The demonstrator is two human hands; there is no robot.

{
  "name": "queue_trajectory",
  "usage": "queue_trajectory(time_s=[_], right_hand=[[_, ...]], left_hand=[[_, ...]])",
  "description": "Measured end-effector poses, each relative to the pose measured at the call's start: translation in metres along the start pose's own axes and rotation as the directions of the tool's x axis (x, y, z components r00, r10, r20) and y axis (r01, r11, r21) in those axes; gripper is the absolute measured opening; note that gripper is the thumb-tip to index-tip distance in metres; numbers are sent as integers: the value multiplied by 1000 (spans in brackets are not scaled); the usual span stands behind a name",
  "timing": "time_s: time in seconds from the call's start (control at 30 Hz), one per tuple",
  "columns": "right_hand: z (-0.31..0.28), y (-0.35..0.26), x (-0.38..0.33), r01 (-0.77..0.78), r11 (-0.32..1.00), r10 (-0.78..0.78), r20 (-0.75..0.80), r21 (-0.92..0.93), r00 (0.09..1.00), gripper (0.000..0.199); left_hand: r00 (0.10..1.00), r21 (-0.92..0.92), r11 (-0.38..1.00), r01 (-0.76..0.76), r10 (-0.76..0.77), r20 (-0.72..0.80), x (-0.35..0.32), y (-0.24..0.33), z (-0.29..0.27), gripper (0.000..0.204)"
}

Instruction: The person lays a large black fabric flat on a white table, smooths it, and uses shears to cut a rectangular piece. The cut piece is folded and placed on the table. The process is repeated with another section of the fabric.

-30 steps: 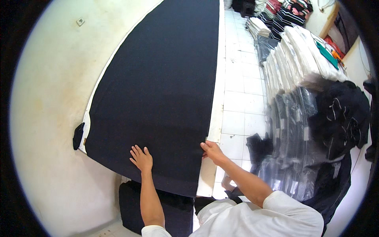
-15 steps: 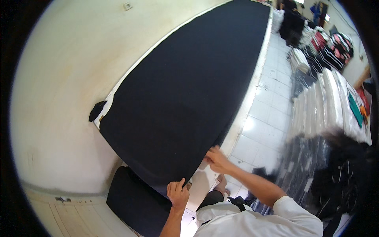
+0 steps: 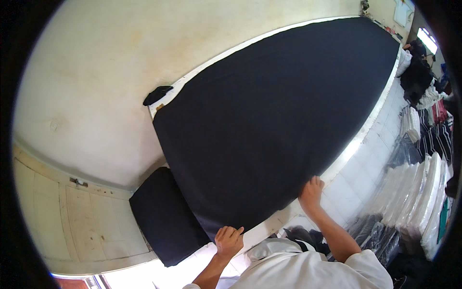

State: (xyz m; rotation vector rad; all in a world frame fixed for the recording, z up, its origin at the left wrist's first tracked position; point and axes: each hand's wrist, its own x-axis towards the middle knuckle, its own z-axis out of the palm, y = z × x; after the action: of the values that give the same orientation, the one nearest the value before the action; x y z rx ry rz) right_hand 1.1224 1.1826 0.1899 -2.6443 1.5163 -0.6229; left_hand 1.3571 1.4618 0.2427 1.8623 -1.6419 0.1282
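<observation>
A long sheet of black fabric (image 3: 284, 111) lies spread over a long white table (image 3: 358, 137). My left hand (image 3: 228, 241) rests on the fabric's near corner, fingers curled on its edge. Further right, my right hand (image 3: 312, 190) presses on the fabric's near edge beside the table's rim. Whether either hand pinches the cloth is unclear. A block of black fabric (image 3: 163, 216) hangs or stands below the table's near end, left of my left hand.
A small black scrap (image 3: 156, 94) lies at the table's far left corner by the cream wall (image 3: 110, 72). Stacks of wrapped white and dark cloth (image 3: 418, 192) line the tiled floor (image 3: 356, 178) on the right. A pale door (image 3: 62, 212) is at the lower left.
The view has swung left and tilted. My left hand has slid down to the fabric's near corner. My right hand has stayed on the near edge by the table rim.
</observation>
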Motion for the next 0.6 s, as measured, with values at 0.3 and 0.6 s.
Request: queue_trajectory(time_s=[0.3,0.6], right_hand=[[-220,105,8,-344,939,66,990,-21,121,39],[-72,89,146,23,969,-149,506,247,850,37]], left_hand=[[460,-15,810,586,-317,829,47,-26,22,14],[753,579,612,539,-658,-6,166,-146,123,57]])
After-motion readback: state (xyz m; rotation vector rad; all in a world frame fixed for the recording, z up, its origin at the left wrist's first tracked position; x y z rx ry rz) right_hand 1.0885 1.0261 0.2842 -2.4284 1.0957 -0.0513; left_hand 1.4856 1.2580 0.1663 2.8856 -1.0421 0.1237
